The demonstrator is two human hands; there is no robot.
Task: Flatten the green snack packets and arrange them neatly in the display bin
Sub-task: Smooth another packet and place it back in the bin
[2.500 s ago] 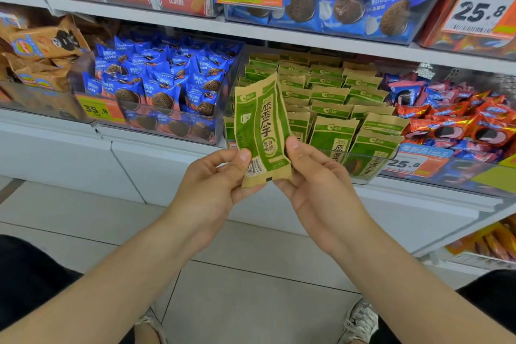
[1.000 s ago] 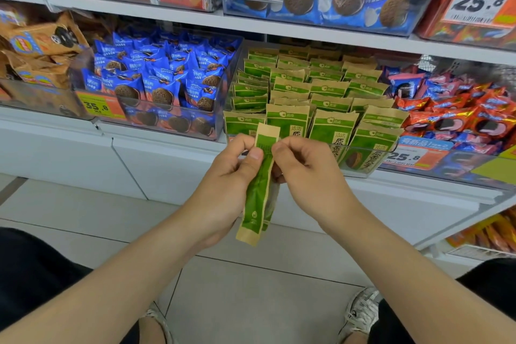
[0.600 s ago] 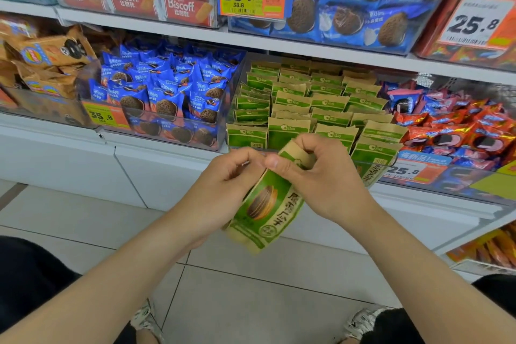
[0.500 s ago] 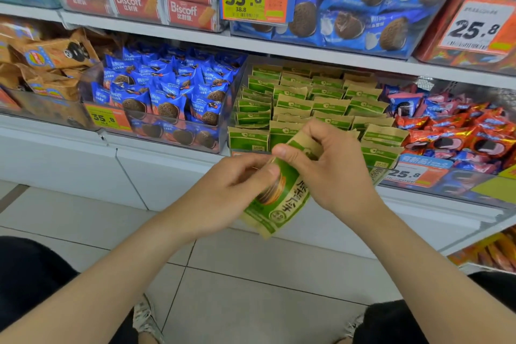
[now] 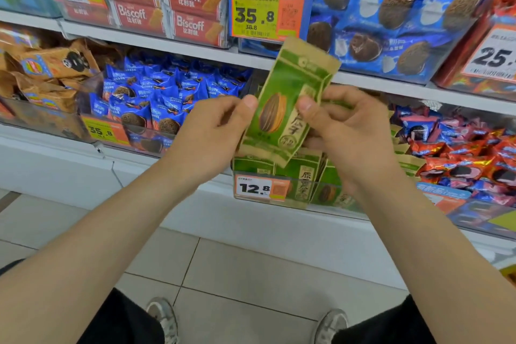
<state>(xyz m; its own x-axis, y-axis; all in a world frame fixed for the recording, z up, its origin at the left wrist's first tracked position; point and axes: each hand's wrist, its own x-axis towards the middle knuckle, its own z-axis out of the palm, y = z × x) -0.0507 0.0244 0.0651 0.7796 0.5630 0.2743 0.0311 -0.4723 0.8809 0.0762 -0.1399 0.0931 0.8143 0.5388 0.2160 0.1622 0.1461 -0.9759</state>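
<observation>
I hold one green and tan snack packet upright and slightly tilted in front of the shelf, its printed seed side facing me. My left hand pinches its left edge with the thumb. On the right edge sits the thumb of my right hand, fingers curled behind the packet. Just below stands the clear display bin with a 12.8 price tag, holding several more green packets standing in rows. My hands hide most of the bin's contents.
A bin of blue cookie packs stands left of the green bin, red and blue packs to its right. Above runs a white shelf edge with Biscoff boxes and blue bags. Tiled floor and my shoes lie below.
The packet has been turned from edge-on and hanging low to upright with its front facing me, and both hands have raised it in front of the bin. My view has moved closer to the shelf.
</observation>
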